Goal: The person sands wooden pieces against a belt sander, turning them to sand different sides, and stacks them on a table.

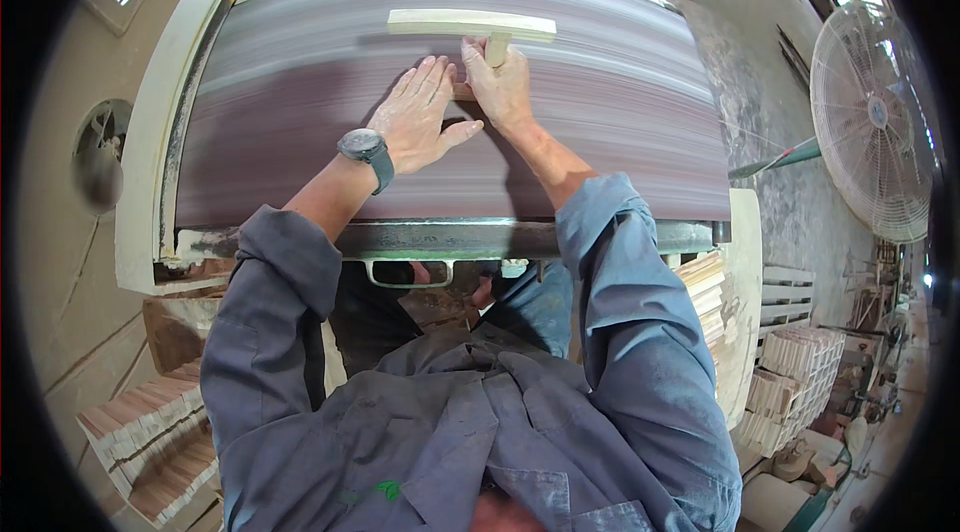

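Note:
My left hand [412, 122] lies palm down, fingers stretched out, over the wide streaked sanding belt [280, 122] of a belt sander. A dark watch is on that wrist. Just right of it, my right hand [503, 95] is closed round a short pale wooden piece [497, 49] that sticks up past the thumb. Beyond the fingers a long pale wooden strip [470, 24] lies crosswise; whether the short piece joins it I cannot tell. A bit of brownish wood [463, 92] shows between my hands, mostly hidden by them.
The machine's pale side frame [165, 122] rises at the left, and its dark front rail [450, 235] runs near my body. Stacked wooden pieces [150, 432] stand low left, with another stack [800, 372] low right. A large fan [875, 117] stands at the right.

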`<action>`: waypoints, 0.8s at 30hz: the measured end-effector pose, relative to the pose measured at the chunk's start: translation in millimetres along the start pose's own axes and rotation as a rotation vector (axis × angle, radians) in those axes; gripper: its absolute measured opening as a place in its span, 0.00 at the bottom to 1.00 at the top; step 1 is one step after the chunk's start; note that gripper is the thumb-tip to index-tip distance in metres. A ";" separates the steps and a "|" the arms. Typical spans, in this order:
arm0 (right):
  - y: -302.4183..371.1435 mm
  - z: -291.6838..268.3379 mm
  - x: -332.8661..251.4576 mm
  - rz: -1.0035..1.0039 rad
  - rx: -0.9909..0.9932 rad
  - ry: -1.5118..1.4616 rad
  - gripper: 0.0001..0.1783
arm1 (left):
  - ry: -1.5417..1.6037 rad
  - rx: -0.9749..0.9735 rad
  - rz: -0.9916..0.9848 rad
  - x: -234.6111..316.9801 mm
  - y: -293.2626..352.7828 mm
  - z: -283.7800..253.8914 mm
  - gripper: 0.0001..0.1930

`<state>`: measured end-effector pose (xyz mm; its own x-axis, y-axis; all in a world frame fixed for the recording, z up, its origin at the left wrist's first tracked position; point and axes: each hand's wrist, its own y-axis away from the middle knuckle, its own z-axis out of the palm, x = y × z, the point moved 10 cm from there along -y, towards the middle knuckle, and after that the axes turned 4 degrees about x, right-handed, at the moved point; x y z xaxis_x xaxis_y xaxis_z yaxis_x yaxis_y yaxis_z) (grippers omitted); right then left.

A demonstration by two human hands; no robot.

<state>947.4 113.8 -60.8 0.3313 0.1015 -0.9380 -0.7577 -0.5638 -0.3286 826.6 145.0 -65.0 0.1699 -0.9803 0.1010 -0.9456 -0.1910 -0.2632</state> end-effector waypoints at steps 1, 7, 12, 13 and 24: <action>0.8 -11.3 1.8 0.002 0.010 0.001 0.17 | 0.001 -0.003 0.009 8.7 -5.0 2.3 0.44; 18.3 -81.5 1.9 0.007 0.057 -0.023 0.13 | 0.059 -0.046 0.064 68.7 -25.7 14.3 0.48; 46.6 -123.3 2.9 0.051 0.065 -0.028 0.13 | 0.138 0.021 0.111 110.4 -22.3 14.8 0.49; 55.0 -133.4 2.7 0.060 0.102 -0.083 0.12 | 0.143 0.004 0.130 120.2 -20.1 16.1 0.49; 116.7 -93.2 -50.2 0.510 0.292 -0.955 0.13 | 1.151 0.450 -0.450 77.2 72.5 -49.6 0.50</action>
<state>894.7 -33.5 -41.9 -0.5272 0.5717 -0.6287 -0.8263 -0.5176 0.2223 757.5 58.0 -28.7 -0.0997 -0.2655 0.9589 -0.6564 -0.7067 -0.2639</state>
